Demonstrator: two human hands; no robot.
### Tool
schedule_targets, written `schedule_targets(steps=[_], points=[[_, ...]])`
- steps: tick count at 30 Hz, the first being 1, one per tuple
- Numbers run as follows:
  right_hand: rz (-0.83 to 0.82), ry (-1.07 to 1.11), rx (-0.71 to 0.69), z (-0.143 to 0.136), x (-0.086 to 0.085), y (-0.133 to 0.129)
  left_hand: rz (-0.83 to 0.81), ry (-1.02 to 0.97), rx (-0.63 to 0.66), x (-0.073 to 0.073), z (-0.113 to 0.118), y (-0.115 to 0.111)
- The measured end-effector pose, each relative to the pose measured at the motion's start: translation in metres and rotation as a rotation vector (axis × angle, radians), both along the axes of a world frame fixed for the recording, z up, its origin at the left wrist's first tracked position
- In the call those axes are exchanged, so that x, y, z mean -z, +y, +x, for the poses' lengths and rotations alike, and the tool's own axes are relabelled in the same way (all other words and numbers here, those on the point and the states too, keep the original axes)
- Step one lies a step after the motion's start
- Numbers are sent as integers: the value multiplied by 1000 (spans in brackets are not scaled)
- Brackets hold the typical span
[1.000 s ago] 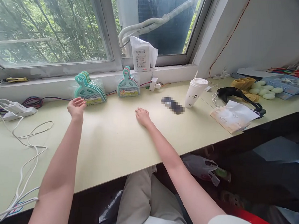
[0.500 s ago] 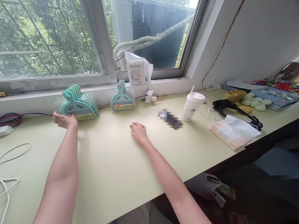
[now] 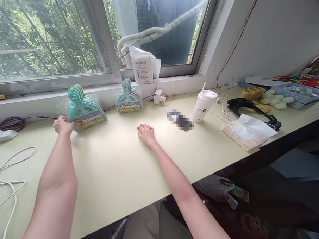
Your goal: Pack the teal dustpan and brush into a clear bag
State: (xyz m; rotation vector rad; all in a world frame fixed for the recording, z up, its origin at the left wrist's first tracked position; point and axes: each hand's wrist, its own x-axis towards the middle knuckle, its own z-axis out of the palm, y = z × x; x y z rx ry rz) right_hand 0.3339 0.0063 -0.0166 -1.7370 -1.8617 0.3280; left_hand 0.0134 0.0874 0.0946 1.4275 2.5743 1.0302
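Note:
At the left, my left hand (image 3: pixel 63 125) pinches the lower left corner of a stack of teal dustpan-shaped packs (image 3: pixel 83 113) in clear plastic, with yellow labels. The stack stands upright on the pale yellow table (image 3: pixel 114 174) near the window wall. A smaller stack of similar packs (image 3: pixel 129 100), teal with pink behind, stands to its right against the wall. My right hand (image 3: pixel 146 133) rests on the table below that smaller stack, fingers slightly curled and holding nothing.
Right of my right hand lie a blurred dark object (image 3: pixel 180 120) and a white cup with a straw (image 3: pixel 203 106). Farther right are a tissue pack (image 3: pixel 247 134), a black strap-like item (image 3: pixel 239 106) and pale green balls (image 3: pixel 275 100). White cables (image 3: pixel 11 185) lie at left.
My left hand has shifted to the left edge of the large stack and its fingers have closed on the corner. The stack has turned slightly. The camera view has tilted down a little.

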Motion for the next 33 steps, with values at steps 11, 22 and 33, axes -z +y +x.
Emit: schedule_targets(steps=[11, 22, 33], points=[[22, 10, -13, 3, -4, -5, 304, -670, 290, 36, -7, -9], [333, -87, -365, -23, -29, -40, 381, -1089, 404, 96, 138, -86], [140, 712, -86, -32, -14, -20, 311, -1233, 516, 109, 108, -99]])
